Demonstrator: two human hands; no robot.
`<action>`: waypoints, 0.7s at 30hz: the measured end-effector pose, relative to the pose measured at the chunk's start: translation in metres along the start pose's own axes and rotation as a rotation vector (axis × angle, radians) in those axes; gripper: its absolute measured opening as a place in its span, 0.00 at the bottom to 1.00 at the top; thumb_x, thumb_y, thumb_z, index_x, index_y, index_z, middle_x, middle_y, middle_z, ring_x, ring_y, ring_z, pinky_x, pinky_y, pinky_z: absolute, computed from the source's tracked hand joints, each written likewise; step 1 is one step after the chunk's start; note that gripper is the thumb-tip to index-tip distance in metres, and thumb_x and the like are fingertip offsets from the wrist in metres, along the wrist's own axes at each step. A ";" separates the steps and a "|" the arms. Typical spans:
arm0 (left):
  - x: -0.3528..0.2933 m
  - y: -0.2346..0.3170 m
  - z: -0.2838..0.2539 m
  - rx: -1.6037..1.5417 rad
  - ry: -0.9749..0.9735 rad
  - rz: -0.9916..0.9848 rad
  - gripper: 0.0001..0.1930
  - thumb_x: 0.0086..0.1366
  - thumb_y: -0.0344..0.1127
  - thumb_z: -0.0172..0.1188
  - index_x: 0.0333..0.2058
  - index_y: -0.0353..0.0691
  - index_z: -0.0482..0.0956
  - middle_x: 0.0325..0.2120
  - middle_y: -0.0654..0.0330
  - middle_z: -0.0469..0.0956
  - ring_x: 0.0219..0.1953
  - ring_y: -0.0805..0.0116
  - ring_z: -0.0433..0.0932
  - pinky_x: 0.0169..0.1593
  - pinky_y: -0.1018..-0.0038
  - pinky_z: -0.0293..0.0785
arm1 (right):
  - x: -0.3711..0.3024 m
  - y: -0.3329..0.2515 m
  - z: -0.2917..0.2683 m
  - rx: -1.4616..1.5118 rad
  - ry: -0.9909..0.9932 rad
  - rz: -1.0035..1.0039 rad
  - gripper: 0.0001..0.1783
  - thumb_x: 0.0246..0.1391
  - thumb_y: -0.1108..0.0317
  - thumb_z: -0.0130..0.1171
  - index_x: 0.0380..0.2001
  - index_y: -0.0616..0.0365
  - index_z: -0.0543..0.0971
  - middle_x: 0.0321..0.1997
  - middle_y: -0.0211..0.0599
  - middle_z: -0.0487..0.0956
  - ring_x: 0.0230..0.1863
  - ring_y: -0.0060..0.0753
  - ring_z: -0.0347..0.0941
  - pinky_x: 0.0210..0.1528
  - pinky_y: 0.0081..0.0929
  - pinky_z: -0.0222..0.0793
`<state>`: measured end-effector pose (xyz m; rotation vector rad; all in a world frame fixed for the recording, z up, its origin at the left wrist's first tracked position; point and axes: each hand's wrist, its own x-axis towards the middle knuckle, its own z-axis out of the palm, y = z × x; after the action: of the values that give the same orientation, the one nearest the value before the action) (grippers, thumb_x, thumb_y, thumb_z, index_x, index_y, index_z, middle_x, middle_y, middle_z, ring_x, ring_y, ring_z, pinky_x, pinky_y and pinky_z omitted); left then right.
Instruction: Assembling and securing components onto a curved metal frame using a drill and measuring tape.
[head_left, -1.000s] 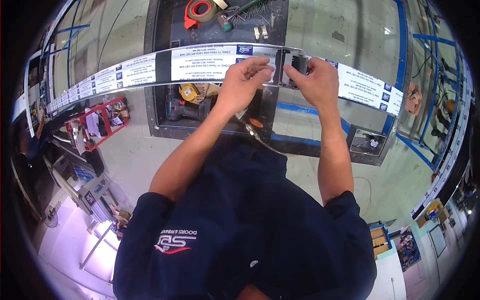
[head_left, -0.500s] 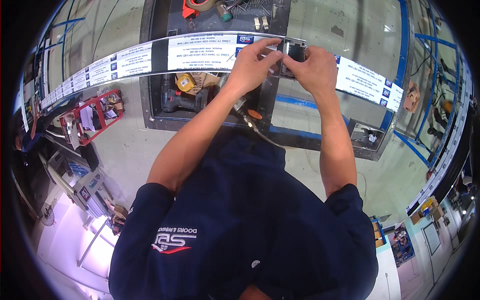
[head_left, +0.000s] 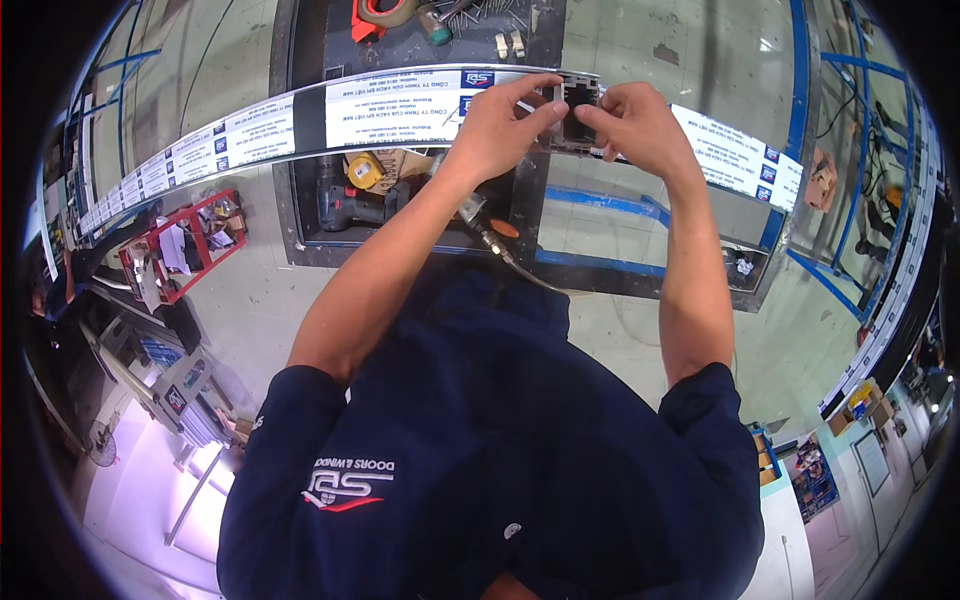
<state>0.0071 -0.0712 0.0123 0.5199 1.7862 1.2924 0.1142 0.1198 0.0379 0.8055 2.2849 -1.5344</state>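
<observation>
A long window-frame profile (head_left: 390,112), wrapped in white printed film, lies crosswise over the black workbench. Its cut right end shows a dark, hollow metal section (head_left: 581,95). My left hand (head_left: 502,128) grips the profile close to that end, index finger along the far edge and thumb near the opening. At the opening's right side is my right hand (head_left: 645,130), fingers curled in, with the thumb tip at the dark section. Whatever its fingers may hold is hidden. A second film-covered length (head_left: 738,155) stretches out to the right behind my right hand.
On the bench's far part lie a tape roll (head_left: 392,10), a green-headed hammer (head_left: 436,28), loose screws and two small pale pieces (head_left: 509,45). Nearer are a cordless drill (head_left: 358,205), a yellow tape measure (head_left: 366,171) and an air hose fitting (head_left: 490,238). A red crate (head_left: 205,245) stands left.
My right hand has shifted slightly right, its fingers more curled, and the dark hollow shows more between the hands. My left hand keeps its grip. The whole view has shifted slightly.
</observation>
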 end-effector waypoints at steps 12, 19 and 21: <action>0.008 0.004 0.001 -0.009 -0.038 -0.018 0.23 0.70 0.34 0.68 0.62 0.39 0.79 0.39 0.61 0.82 0.36 0.77 0.83 0.36 0.77 0.85 | -0.003 0.006 0.017 -0.514 0.202 -0.146 0.20 0.62 0.57 0.57 0.28 0.64 0.84 0.32 0.52 0.84 0.39 0.58 0.82 0.44 0.52 0.78; 0.008 0.005 0.001 -0.035 -0.053 -0.029 0.23 0.70 0.35 0.68 0.62 0.40 0.79 0.39 0.62 0.82 0.37 0.78 0.82 0.38 0.77 0.85 | -0.002 0.015 0.022 -0.503 0.220 -0.139 0.19 0.62 0.57 0.58 0.29 0.63 0.84 0.32 0.52 0.84 0.39 0.57 0.82 0.43 0.52 0.78; 0.008 0.004 0.000 0.006 -0.054 -0.030 0.23 0.70 0.35 0.68 0.62 0.40 0.79 0.38 0.63 0.82 0.37 0.79 0.82 0.38 0.77 0.85 | -0.003 0.012 0.022 -0.527 0.211 -0.136 0.19 0.62 0.57 0.57 0.30 0.63 0.84 0.32 0.52 0.84 0.39 0.56 0.82 0.43 0.52 0.78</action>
<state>0.0021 -0.0640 0.0133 0.5247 1.7470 1.2414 0.1219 0.1025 0.0219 0.6954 2.7620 -0.8433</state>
